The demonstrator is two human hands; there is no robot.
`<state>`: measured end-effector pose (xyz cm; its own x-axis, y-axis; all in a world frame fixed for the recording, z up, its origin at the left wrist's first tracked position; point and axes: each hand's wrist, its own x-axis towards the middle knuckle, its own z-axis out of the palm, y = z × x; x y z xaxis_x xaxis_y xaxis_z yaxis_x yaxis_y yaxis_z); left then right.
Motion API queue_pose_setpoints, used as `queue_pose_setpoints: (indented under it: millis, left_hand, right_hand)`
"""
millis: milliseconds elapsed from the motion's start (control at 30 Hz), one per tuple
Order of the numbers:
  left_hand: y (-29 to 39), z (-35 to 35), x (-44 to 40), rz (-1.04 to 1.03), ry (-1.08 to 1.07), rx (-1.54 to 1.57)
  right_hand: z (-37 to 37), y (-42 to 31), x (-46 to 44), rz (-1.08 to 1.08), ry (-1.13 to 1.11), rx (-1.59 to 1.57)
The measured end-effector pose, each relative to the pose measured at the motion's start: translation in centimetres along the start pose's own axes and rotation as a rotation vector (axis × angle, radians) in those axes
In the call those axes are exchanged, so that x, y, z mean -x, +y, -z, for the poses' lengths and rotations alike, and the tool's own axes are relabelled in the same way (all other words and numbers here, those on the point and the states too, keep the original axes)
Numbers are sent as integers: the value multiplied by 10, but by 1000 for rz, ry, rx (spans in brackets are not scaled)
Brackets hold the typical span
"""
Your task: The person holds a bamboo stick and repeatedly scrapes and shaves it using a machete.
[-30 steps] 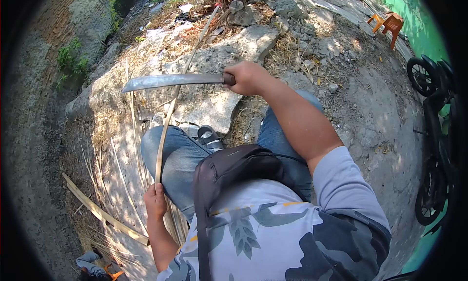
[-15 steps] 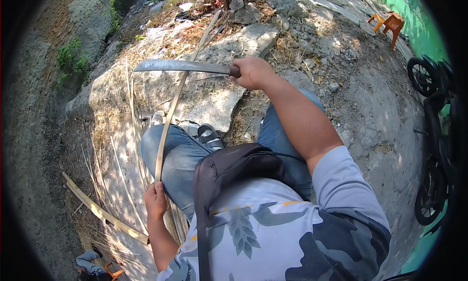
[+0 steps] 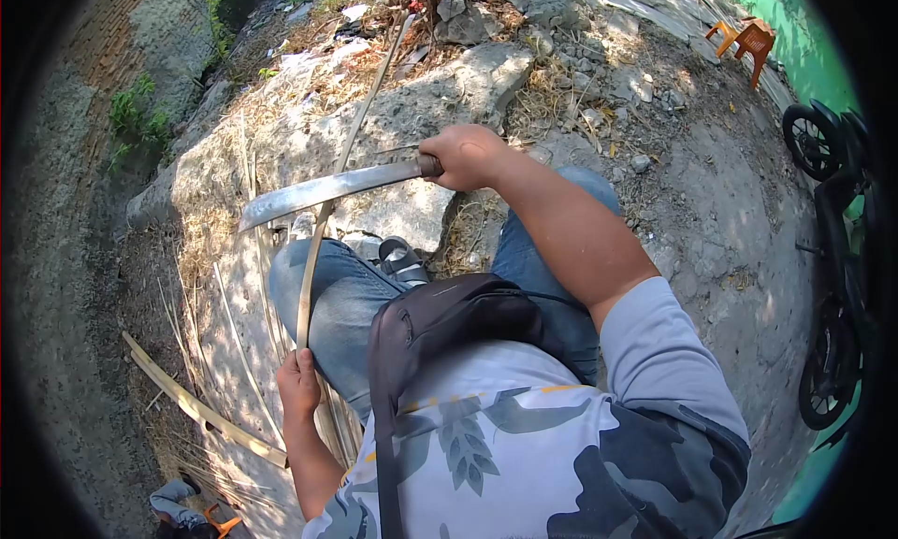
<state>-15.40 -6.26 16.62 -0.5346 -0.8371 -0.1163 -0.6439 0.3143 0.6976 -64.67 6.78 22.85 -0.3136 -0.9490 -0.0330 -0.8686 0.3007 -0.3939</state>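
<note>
My right hand [image 3: 465, 156] is closed round the dark handle of a machete [image 3: 327, 189], whose broad blade points left and slopes down toward its tip. The blade lies across a long, pale bamboo strip [image 3: 355, 126], hiding a short piece of it; whether they touch I cannot tell. My left hand [image 3: 299, 382] grips the near end of this strip beside my left knee. From there the strip runs up past the knee and over a concrete slab [image 3: 412, 207] toward the rubble.
More thin strips [image 3: 245, 338] lie on the ground to the left, near a wider split bamboo piece [image 3: 201, 410]. Another person's leg [image 3: 173, 502] shows at bottom left. Orange plastic chairs [image 3: 754, 45] and a black motorcycle [image 3: 828, 268] stand to the right by a green wall.
The machete has come down and nearer to me along the strip, and its tip now dips lower to the left. My left hand stays in place.
</note>
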Motion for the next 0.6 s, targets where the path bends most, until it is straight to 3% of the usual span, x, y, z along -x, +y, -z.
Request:
queue_pose_setpoints:
  millis: [33,600]
  left_hand:
    - [0,0,0,-1,-3,-4]
    - [1,-1,1,-9,6,-7]
  right_hand:
    - [-10,6,-3,118,71,-7]
    - [-12,-2,-2,99,17,44]
